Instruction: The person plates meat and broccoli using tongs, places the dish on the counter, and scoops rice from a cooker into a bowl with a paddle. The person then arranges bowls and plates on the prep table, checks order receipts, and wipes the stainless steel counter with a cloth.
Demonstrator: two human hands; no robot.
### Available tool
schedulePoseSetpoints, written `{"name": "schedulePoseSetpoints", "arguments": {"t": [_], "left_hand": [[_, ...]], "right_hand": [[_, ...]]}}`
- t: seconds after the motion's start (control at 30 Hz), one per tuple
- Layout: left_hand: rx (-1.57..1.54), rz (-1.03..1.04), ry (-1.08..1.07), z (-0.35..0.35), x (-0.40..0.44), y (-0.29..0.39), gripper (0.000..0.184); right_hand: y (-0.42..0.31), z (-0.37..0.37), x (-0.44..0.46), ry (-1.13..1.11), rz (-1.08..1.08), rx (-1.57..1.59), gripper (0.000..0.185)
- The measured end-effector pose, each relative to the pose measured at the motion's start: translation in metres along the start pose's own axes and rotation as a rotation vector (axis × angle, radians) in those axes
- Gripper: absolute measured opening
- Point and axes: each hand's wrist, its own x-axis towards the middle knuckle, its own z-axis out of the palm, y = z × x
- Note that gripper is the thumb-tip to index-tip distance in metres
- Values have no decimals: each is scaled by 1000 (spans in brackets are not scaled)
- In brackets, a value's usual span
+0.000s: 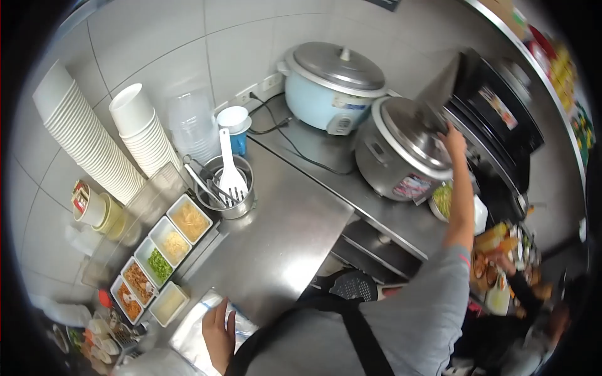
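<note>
Stretched far forward, my right hand (454, 143) closes at the dark handle of the metal lid (411, 125). That lid sits on a silver rice cooker (382, 153); the fingers are partly blurred. My left hand (219, 335) is low at the front, fingers extended, beside a shiny clear-and-silver plastic packet (195, 335) on the counter. Whether it touches the packet I cannot tell. Behind the silver cooker stands a light-blue rice cooker (320, 103) with its lid on. A bowl of shredded greens (443, 200) is partly hidden by my right forearm.
Left of the steel counter (276, 232) are a topping tray (160, 263), stacked paper bowls (88, 135) and a metal pot (241, 203) with a white slotted spatula (229, 169). A power cord (313, 160) crosses the back. Another person (520, 332) works at far right.
</note>
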Motion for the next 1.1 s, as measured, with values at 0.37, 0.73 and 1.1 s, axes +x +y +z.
{"name": "schedulePoseSetpoints", "arguments": {"t": [0.37,0.73,1.1], "left_hand": [[111,576,-20,32,203,119,35],[463,503,292,89,453,62,29],[776,172,56,154,520,19,14]], "right_hand": [[21,-20,16,-75,-84,400,66],[-129,17,115,33,-294,552,67],[-210,80,209,-201,-378,405,74]]}}
